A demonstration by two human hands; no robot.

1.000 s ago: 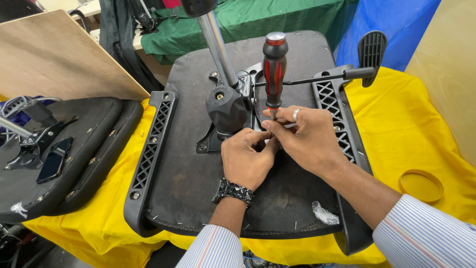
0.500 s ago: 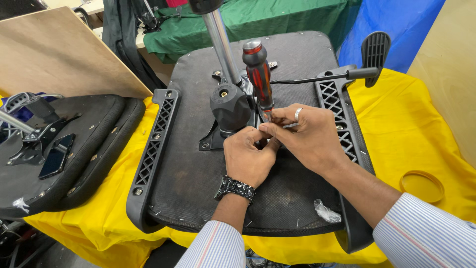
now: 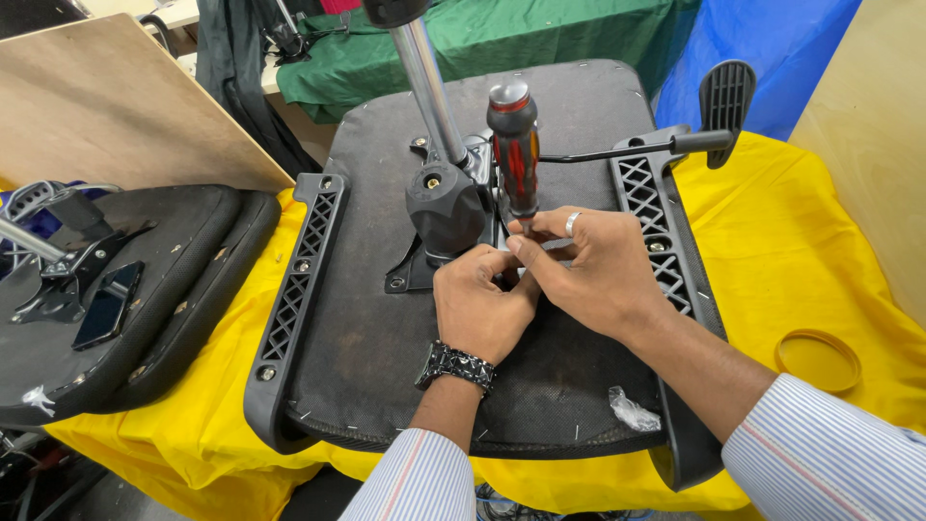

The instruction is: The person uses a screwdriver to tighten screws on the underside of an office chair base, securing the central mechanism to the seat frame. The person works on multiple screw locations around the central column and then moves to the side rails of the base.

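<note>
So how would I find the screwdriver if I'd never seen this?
Find the upside-down black chair seat on the yellow cloth. The screwdriver stands upright above both hands, beside the shiny metal post. Only it has a red-and-black handle.

Left hand [image 3: 479, 307]: loosely curled, back turned up, fingertips tucked in against the right hand.
Left wrist: a dark link watch [image 3: 455, 366] is worn; striped shirt cuff is seen below it.
Right hand [image 3: 590, 273]: laid across from the right, fingers bent, tips pinched together beside the left fingertips.
Right ring finger: a silver ring [image 3: 572, 223] is worn.
Right forearm: bare up to the striped sleeve.
</note>
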